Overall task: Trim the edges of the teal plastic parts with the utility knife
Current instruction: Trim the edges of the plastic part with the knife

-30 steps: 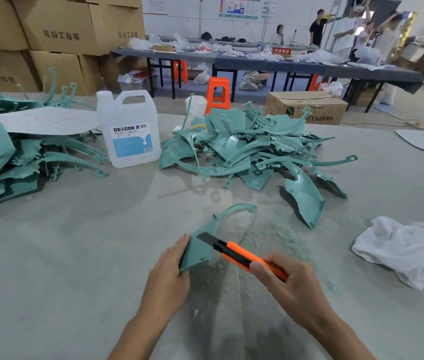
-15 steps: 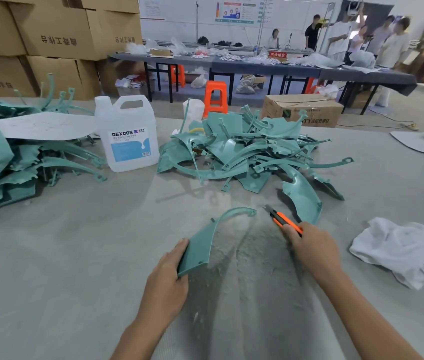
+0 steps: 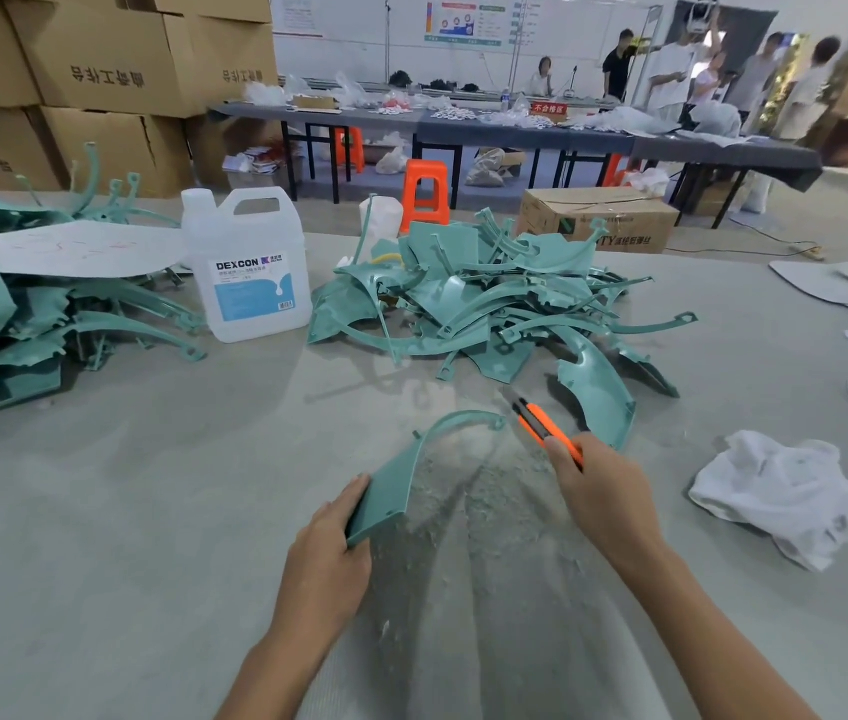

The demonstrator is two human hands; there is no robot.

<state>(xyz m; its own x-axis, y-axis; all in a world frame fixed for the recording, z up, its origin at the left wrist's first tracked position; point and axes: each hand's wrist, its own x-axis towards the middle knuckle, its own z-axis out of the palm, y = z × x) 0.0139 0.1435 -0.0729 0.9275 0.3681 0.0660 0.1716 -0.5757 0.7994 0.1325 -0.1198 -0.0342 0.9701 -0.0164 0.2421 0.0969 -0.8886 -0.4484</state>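
Teal plastic part (image 3: 388,493) lies centre-near on the grey counter (image 3: 152,485); head view only. Left hand (image 3: 328,553) grips its wide flat end at the near corner, and the panel looks tipped up off the surface. Long axis runs from that hand away and rightward, narrowing to a thin curved arm whose tip ends just beside the utility knife (image 3: 536,420). Right hand (image 3: 601,493) wraps the orange handle, blade pointing away, clear of the part's edge. Right hand is nearer the thin tip, left nearer the wide end. Likely next: blade swings left onto the inner curve. Pile of teal parts (image 3: 479,304) lies beyond; shavings (image 3: 489,506) sit between the hands.
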